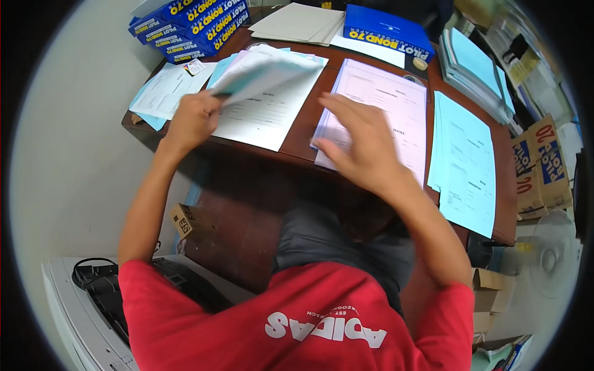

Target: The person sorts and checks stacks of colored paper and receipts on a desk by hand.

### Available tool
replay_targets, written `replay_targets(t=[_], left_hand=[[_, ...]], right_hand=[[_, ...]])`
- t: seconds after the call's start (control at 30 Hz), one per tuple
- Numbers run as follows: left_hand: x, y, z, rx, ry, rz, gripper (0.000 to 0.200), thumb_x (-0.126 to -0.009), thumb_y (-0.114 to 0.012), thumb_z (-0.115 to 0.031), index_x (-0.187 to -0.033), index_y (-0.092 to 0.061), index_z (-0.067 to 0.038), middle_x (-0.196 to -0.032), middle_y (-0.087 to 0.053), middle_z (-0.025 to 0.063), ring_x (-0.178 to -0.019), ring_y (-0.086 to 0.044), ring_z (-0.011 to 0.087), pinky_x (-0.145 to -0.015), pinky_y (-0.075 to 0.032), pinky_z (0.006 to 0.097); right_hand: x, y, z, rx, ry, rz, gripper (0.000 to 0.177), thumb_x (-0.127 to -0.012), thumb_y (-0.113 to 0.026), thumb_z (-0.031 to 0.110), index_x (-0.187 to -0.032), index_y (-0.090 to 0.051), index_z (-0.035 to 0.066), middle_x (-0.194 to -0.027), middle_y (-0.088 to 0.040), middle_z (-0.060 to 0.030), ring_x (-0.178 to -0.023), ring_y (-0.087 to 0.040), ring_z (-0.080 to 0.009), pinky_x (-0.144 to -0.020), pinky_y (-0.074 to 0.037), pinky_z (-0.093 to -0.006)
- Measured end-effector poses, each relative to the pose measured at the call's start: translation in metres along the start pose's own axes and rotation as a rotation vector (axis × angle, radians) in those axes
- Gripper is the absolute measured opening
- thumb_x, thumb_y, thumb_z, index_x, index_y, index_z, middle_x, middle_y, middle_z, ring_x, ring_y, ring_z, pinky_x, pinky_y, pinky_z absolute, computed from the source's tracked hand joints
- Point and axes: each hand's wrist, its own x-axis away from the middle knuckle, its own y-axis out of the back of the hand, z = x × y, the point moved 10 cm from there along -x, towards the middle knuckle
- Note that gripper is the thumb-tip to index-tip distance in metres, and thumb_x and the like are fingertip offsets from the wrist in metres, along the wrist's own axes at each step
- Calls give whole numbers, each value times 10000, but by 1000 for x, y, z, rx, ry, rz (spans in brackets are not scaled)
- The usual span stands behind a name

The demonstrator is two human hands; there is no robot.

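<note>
My left hand [196,119] is closed on the near corner of some lifted sheets [263,77], which are blurred by motion. Beneath them lies a stack of white printed forms [266,120], with pink and blue edges showing at its far left. My right hand [359,139] has its fingers spread, over the left side of a stack of pink forms [405,105]; whether it touches them I cannot tell. To the right of the pink stack is a stack of light blue forms [465,164].
Blue ream boxes [198,28] are piled at the back left, and another blue box [387,28] stands at the back. Loose white papers [167,93] lie at the desk's left edge. A thick paper pile [473,74] is at the back right. A fan [549,253] stands beyond the desk.
</note>
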Motion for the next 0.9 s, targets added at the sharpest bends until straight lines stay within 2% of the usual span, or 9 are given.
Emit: replay_targets(t=[0.07, 0.13, 0.3, 0.43, 0.57, 0.63, 0.7, 0.8, 0.9], left_hand=[[-13, 27, -23, 13, -9, -126, 182, -804, -640, 76, -934, -738, -6, -858, -691, 199, -766, -686, 384, -674, -536, 415], [-24, 59, -49, 20, -100, -336, 190, -828, -703, 72, -996, -758, 2, -743, -653, 179, -598, -632, 308, -569, -473, 351], [-60, 56, -117, -6, -251, -434, 448, -850, -695, 100, -1252, -730, -93, -805, -685, 166, -628, -639, 299, -601, -501, 334], [-78, 23, -192, 14, -401, -326, 872, -782, -596, 146, -1525, -507, -300, -1279, -667, 212, -776, -716, 340, -698, -595, 431], [-78, -37, -230, 225, -382, 60, 349, -746, -569, 106, -1039, -740, 23, -1271, -682, 202, -903, -720, 390, -786, -599, 414], [-73, -54, -249, 256, -393, 222, 336, -755, -589, 73, -1055, -736, 39, -1130, -720, 211, -852, -709, 398, -781, -580, 425], [-70, -57, -259, 328, -359, 257, 286, -776, -636, 31, -1044, -733, 56, -1023, -729, 225, -845, -699, 411, -773, -568, 427], [-76, -66, -258, 351, -320, 250, 240, -829, -683, -1, -1059, -751, 15, -931, -724, 239, -821, -705, 407, -759, -567, 409], [-89, -61, -227, 371, -230, 140, 224, -843, -676, 24, -1050, -761, 10, -905, -743, 222, -803, -742, 343, -758, -573, 374]], right_hand=[[35, 20, -16, 258, -42, 322, 503, -793, -837, 215, -1237, -668, 51, -1272, -684, -127, -1218, -616, -343, -1072, -400, -545], [71, 42, -30, 322, -80, 414, 471, -800, -826, 199, -1221, -675, 52, -1273, -685, -123, -1201, -628, -330, -1059, -418, -536], [115, 53, -44, 385, -153, 556, 310, -834, -768, 149, -1125, -716, 54, -1225, -718, -116, -1127, -672, -293, -1007, -470, -507], [111, 62, -47, 300, -58, 324, 92, -868, -674, 99, -826, -712, 26, -929, -742, -142, -935, -715, -338, -882, -536, -490], [111, 54, -67, 271, -307, 503, 109, -823, -705, 21, -921, -743, -7, -952, -757, -148, -841, -719, -374, -758, -582, -427], [96, 72, -53, 205, -129, 222, 54, -822, -659, 48, -778, -689, 36, -764, -692, -165, -719, -677, -413, -649, -555, -480], [92, 77, -55, 187, -151, 193, 75, -824, -664, 51, -755, -691, 36, -777, -702, -144, -757, -693, -384, -727, -555, -475], [89, 89, -45, 304, -48, 195, 101, -814, -719, 78, -908, -729, 41, -983, -745, -137, -932, -706, -355, -883, -520, -478], [92, 153, -43, 353, -45, -25, 597, -763, -834, 129, -1317, -623, 56, -1382, -640, -144, -1209, -620, -356, -1022, -447, -477]])
